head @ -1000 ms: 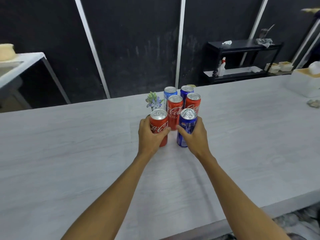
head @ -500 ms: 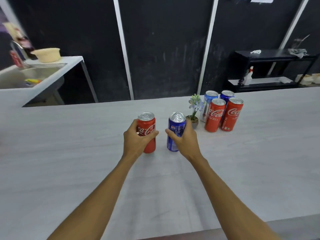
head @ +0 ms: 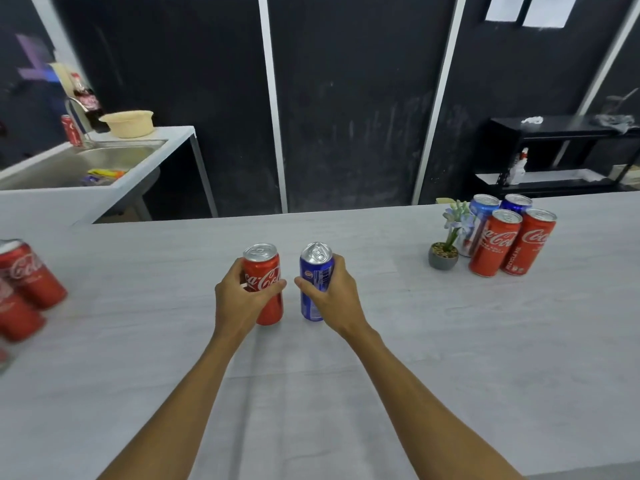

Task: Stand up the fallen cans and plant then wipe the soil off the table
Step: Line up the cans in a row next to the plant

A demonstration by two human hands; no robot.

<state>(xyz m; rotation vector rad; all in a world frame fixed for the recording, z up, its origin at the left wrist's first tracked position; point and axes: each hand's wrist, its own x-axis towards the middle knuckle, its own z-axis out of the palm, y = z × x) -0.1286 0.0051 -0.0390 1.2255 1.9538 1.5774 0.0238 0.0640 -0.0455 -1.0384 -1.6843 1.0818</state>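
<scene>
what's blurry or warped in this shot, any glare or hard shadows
Head view: the red cola can in the left hand and the blue soda can in the right hand are sharp; the red cans at the left edge are smeared; the white wall strips splay outward from wide-angle distortion; the forearms cast only soft shadows on the pale grey table; no harsh glare.

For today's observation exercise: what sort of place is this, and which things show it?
Probably a staged kitchen-like workroom: a stainless steel sink in a white counter, a black metal shelf rack, and black wall panels behind the pale grey table.
</scene>
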